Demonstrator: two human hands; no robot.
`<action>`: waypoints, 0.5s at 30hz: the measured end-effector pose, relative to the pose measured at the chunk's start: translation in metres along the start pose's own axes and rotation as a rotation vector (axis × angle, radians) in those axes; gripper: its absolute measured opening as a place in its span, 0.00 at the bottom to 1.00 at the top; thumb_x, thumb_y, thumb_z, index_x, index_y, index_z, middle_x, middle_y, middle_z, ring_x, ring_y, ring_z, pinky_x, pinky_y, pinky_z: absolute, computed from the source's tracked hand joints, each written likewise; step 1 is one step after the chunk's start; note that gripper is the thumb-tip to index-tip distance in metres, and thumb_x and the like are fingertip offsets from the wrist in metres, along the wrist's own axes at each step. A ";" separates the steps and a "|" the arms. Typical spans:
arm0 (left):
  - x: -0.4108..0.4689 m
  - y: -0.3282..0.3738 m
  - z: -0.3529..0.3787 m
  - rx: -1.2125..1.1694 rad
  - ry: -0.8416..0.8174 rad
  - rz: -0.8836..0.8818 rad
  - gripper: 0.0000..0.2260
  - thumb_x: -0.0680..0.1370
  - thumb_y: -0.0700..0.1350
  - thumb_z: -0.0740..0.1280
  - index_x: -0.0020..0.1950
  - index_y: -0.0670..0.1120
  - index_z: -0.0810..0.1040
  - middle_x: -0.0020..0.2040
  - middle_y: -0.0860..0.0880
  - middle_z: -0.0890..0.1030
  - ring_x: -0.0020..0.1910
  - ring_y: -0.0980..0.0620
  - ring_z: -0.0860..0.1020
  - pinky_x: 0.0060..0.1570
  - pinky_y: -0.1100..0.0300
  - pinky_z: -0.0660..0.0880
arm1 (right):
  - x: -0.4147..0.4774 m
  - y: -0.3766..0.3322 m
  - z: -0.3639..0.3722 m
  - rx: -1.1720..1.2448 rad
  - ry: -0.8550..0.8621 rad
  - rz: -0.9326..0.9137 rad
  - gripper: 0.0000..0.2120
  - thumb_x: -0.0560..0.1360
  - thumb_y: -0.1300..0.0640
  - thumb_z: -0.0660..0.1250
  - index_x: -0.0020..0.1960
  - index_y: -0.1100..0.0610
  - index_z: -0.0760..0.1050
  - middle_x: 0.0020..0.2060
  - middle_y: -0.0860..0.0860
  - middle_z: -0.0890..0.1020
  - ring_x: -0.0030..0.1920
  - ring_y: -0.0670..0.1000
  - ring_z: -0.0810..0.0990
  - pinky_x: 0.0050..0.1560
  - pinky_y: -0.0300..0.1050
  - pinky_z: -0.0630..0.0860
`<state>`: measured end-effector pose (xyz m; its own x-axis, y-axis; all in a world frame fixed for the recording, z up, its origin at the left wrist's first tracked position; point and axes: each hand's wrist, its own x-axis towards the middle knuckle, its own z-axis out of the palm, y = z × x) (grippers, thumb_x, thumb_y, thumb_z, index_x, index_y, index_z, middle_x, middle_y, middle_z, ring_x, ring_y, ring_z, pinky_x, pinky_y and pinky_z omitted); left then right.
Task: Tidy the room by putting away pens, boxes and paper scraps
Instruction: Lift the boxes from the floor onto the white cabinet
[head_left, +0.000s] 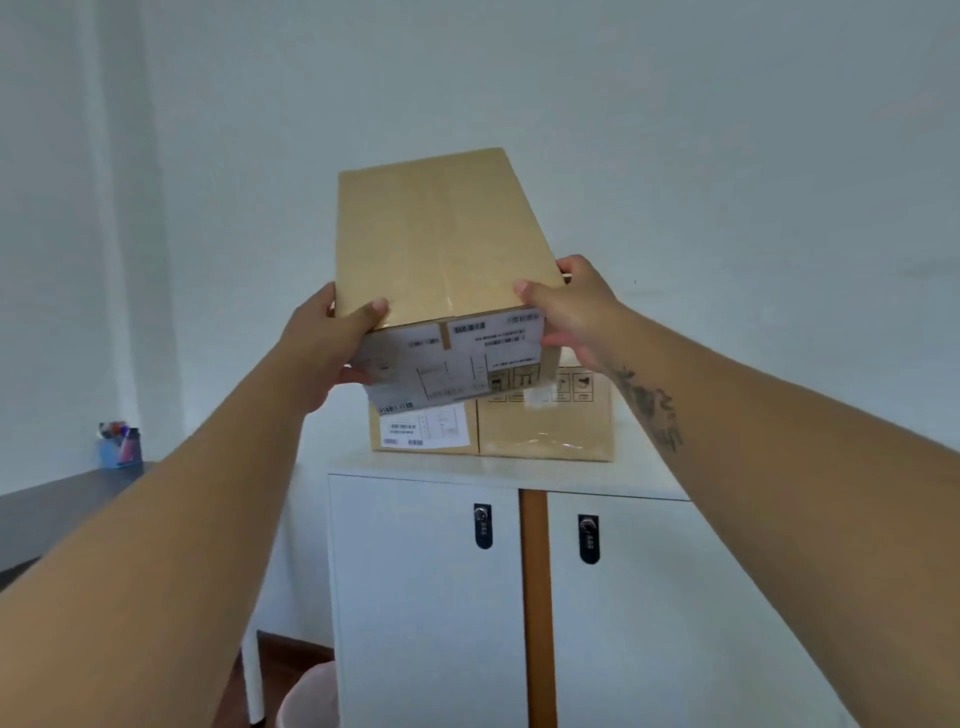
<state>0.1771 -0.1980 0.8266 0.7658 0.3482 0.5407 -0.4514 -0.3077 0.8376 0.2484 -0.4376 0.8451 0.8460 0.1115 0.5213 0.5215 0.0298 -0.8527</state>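
- Far left of our grip, a blue pen cup (120, 451) stands on the dark desk (57, 506), pens (115, 430) sticking up out of it.
- Our left hand (332, 345) clamps the near left corner of the cardboard box (441, 244), thumb on top, fingers underneath.
- The box tilts between both hands, its labelled end facing us.
- Our right hand (576, 312) grips the near right corner the same way.
- Just below the grip, two more boxes (545, 428) sit side by side on the white cabinet (426, 597).
- Low down left, a pale bin (306, 699); contents hidden.

Box labels (452, 358): barcodes only, print illegible.
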 end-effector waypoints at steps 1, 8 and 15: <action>0.001 0.004 0.024 -0.027 -0.029 0.013 0.19 0.76 0.51 0.71 0.65 0.50 0.74 0.59 0.46 0.79 0.54 0.41 0.80 0.44 0.42 0.82 | -0.002 -0.005 -0.024 -0.025 0.039 -0.008 0.18 0.76 0.56 0.69 0.61 0.55 0.66 0.51 0.51 0.78 0.49 0.55 0.82 0.50 0.57 0.82; 0.004 0.011 0.171 -0.121 -0.232 -0.011 0.18 0.76 0.52 0.71 0.64 0.49 0.74 0.57 0.51 0.79 0.55 0.45 0.78 0.44 0.40 0.82 | -0.017 0.000 -0.159 -0.196 0.270 0.032 0.22 0.76 0.55 0.69 0.66 0.56 0.66 0.52 0.52 0.77 0.49 0.55 0.82 0.47 0.57 0.82; -0.008 -0.003 0.264 -0.056 -0.458 -0.071 0.22 0.74 0.55 0.72 0.64 0.48 0.71 0.58 0.50 0.79 0.53 0.50 0.79 0.47 0.43 0.82 | -0.036 0.037 -0.237 -0.266 0.405 0.198 0.18 0.76 0.55 0.69 0.62 0.59 0.66 0.53 0.57 0.78 0.45 0.56 0.82 0.33 0.50 0.80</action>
<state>0.2932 -0.4339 0.7995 0.9132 -0.0642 0.4024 -0.4053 -0.2447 0.8808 0.2637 -0.6760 0.8030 0.8785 -0.3056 0.3671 0.3129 -0.2125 -0.9257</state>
